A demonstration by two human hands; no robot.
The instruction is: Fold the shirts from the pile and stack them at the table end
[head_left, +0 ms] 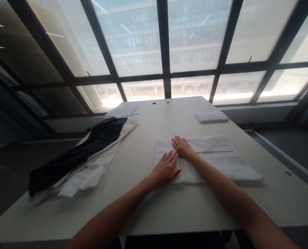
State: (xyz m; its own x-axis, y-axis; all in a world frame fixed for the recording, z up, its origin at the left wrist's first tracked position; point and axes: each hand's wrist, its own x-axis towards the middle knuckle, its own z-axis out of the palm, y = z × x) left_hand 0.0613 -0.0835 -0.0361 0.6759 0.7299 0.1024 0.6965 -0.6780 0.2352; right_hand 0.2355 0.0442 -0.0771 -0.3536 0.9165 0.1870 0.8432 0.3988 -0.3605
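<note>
A white cloth (221, 160) lies partly folded on the pale table (154, 204) in front of me. My left hand (166, 168) rests flat on the cloth's left part, fingers stretched out and together. Just beyond it, my right hand (182, 146) also lies palm down on the cloth, fingers extended. The two hands almost touch. Neither hand holds anything.
A dark navy garment (91, 143) lies over a white one (91, 173) along the table's left edge. A small folded white cloth (211, 117) sits at the far right. Paper sheets (124, 110) lie at the far left. Large windows (164, 45) stand beyond the table.
</note>
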